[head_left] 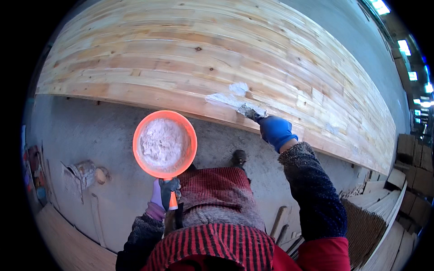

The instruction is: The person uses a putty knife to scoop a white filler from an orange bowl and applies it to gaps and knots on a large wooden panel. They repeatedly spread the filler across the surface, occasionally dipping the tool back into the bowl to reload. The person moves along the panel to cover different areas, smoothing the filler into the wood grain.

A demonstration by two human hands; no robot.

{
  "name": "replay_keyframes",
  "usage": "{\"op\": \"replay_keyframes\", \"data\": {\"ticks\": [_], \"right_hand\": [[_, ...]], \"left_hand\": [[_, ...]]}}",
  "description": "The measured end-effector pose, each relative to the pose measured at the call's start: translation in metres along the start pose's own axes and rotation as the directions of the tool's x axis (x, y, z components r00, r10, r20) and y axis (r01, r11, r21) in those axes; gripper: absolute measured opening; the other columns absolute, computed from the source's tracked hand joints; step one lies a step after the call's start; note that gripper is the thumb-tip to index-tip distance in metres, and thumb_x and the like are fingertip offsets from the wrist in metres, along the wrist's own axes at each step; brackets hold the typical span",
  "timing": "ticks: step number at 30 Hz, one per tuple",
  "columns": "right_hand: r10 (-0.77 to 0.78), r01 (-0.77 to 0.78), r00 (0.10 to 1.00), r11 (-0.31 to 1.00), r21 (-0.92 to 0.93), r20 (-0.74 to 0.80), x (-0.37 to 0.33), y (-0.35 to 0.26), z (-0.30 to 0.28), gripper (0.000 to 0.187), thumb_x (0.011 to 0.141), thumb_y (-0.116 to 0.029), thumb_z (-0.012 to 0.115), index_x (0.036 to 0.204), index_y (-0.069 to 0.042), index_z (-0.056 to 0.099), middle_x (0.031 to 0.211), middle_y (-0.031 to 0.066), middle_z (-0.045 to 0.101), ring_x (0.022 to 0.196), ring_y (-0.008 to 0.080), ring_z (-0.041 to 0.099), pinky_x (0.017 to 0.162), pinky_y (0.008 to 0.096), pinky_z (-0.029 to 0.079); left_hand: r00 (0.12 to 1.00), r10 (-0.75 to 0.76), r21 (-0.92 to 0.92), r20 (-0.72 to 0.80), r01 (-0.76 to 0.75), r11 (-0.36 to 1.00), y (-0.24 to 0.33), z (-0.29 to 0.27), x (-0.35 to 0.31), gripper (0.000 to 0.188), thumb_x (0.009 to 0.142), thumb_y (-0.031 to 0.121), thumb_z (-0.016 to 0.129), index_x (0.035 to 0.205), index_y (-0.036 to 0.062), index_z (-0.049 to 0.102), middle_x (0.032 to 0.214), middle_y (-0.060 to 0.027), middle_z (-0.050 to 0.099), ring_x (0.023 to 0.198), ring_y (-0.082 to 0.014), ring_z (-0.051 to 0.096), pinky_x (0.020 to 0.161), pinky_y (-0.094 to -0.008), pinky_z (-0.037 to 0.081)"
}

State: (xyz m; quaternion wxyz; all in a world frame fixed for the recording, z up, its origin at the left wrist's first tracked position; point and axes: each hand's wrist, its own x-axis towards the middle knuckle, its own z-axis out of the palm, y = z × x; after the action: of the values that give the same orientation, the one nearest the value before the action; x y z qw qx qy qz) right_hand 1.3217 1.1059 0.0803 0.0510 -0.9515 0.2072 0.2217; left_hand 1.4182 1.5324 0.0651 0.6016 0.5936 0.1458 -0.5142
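My left hand (169,190), in a grey and lilac glove, is closed round the handle of an orange long-handled scoop (136,152). Pale pinkish-white putty (160,143) fills much of its bowl, which hangs just off the near edge of a long wooden panel (149,58). In a blue glove, my right hand (276,131) grips a putty knife (248,111), its blade coated with putty and against the panel's surface near that edge. White smears of putty (223,99) lie on the boards just left of and beyond the blade.
A putty-crusted bucket (83,174) stands on the concrete floor at left. Stacked thin boards (368,226) sit at lower right, with brown stacks (411,153) behind. Another wooden surface (68,241) borders the lower left. Loose wood pieces (280,221) lie near my body.
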Motion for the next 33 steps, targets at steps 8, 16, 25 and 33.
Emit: {"op": "replay_keyframes", "data": {"ticks": [8,16,25,33], "right_hand": [[-0.086,0.211,0.940,0.907,-0.364,0.331,-0.043,0.142,-0.012,0.040,0.087,-0.017,0.058,0.126,-0.024,0.060,0.098,0.0097,0.070,0.087,0.0276,0.070,0.067,0.0434,0.055],[-0.259,0.294,0.949,0.932,-0.210,0.182,-0.019,0.128,0.011,0.035,0.085,-0.013,0.055,0.119,-0.019,0.065,0.097,0.0132,0.070,0.083,0.0323,0.069,0.067,0.0444,0.055],[-0.312,-0.062,0.936,0.312,0.948,0.164,-0.114,0.072,-0.043,0.045,0.096,-0.021,0.054,0.140,-0.013,0.049,0.095,0.0056,0.070,0.068,0.0118,0.060,0.063,0.0246,0.050],[-0.599,-0.619,0.691,-0.201,0.759,0.405,-0.147,-0.047,-0.007,0.047,0.101,-0.032,0.050,0.141,-0.008,0.045,0.106,0.0049,0.068,0.062,0.0046,0.051,0.052,0.0180,0.042]], "left_hand": [[0.957,0.104,-0.183,-0.272,-0.158,0.970,-0.078,0.075,-0.027,0.022,0.080,0.010,0.064,0.099,0.0016,0.056,0.075,-0.0065,0.055,0.056,-0.0170,0.057,0.051,-0.0298,0.050],[0.951,0.084,-0.184,-0.296,-0.143,0.972,-0.113,0.181,-0.068,0.016,0.086,0.013,0.063,0.095,0.0012,0.058,0.075,-0.0066,0.058,0.053,-0.0183,0.058,0.049,-0.0310,0.048],[0.954,0.140,-0.191,-0.264,-0.194,0.962,-0.120,0.192,-0.036,0.019,0.086,0.016,0.069,0.099,0.0031,0.062,0.078,-0.0020,0.060,0.059,-0.0117,0.057,0.050,-0.0272,0.048],[0.950,0.245,-0.216,-0.196,-0.285,0.934,-0.110,0.190,-0.031,0.028,0.094,0.010,0.052,0.119,-0.0007,0.057,0.094,-0.0077,0.065,0.068,-0.0143,0.061,0.053,-0.0281,0.051]]}}
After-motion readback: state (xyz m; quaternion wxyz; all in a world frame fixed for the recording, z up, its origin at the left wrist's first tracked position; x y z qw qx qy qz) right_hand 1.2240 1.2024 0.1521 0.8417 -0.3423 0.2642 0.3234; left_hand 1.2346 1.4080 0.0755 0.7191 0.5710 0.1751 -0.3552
